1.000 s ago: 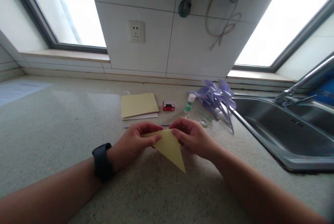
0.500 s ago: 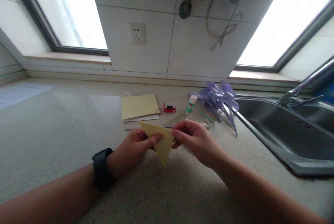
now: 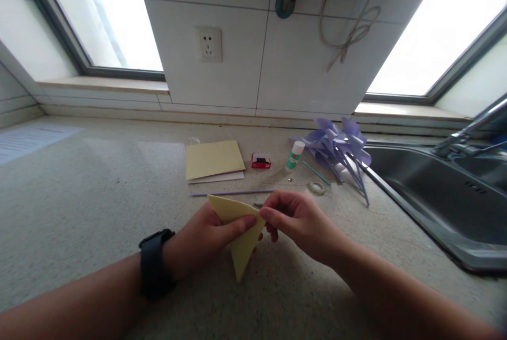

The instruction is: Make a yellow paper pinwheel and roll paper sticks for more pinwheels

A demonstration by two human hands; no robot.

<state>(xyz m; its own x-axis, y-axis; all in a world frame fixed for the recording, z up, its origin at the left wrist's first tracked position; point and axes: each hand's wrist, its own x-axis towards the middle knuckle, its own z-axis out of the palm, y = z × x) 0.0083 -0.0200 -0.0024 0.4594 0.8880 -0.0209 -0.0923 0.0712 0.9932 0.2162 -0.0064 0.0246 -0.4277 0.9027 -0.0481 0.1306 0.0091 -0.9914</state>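
Observation:
A yellow sheet of paper (image 3: pixel 242 242), folded into a triangle, is held above the counter with one point hanging down. My left hand (image 3: pixel 216 234) grips it, thumb across the front and the other fingers behind, mostly hidden. With thumb and forefinger, my right hand (image 3: pixel 299 221) pinches the paper's right corner. Just beyond the hands lies a thin purple stick (image 3: pixel 232 192). Behind that are a stack of yellow paper (image 3: pixel 216 160), a small red box (image 3: pixel 261 161) and a glue stick (image 3: pixel 295 156) standing up. A tape roll (image 3: pixel 317 187) lies beyond my right hand.
Purple paper pinwheels (image 3: pixel 336 142) lie at the back right, beside a steel sink (image 3: pixel 420 192) with a faucet (image 3: pixel 467 131). A thin green stick (image 3: pixel 316 172) is near the tape. A printed sheet (image 3: pixel 34 139) lies far left. A tiled wall with a socket (image 3: pixel 208 44) stands behind.
Both hands have come slightly lower and nearer with the folded paper, whose lower point now hangs further down and left. The view has shifted a little. Both hands keep their hold.

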